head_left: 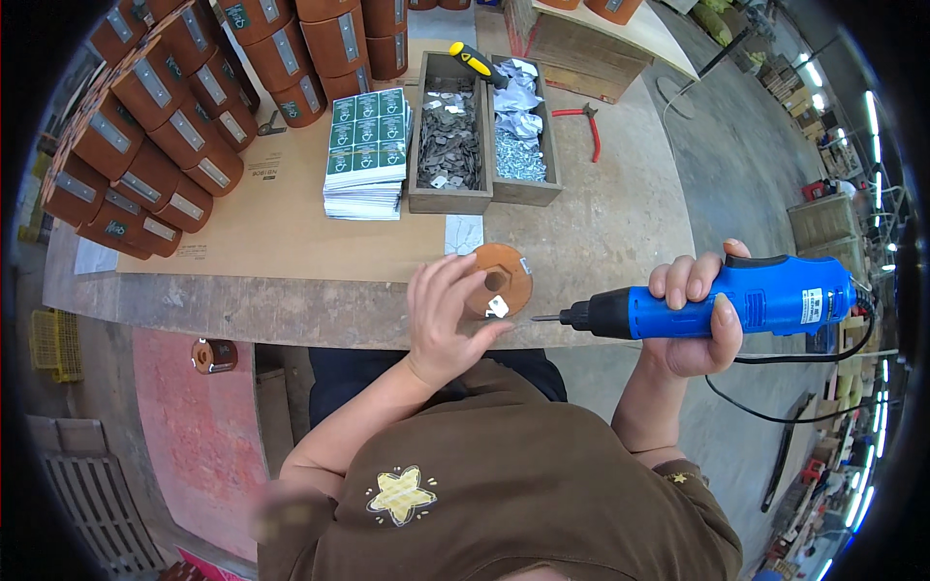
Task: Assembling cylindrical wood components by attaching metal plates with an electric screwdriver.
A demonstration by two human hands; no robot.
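As hand (696, 352) grips driver (760, 296), wooden table (610, 254), floor (746, 228)

Wooden workbench (625, 237), grey floor (746, 179), glowing tube lights (871, 111)

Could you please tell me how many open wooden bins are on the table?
2: a grey-brown rectangular wooden bin of dark flat pieces, and to its right, a matching wooden bin of small silvery parts and crumpled pale wrapping. More may be hidden.
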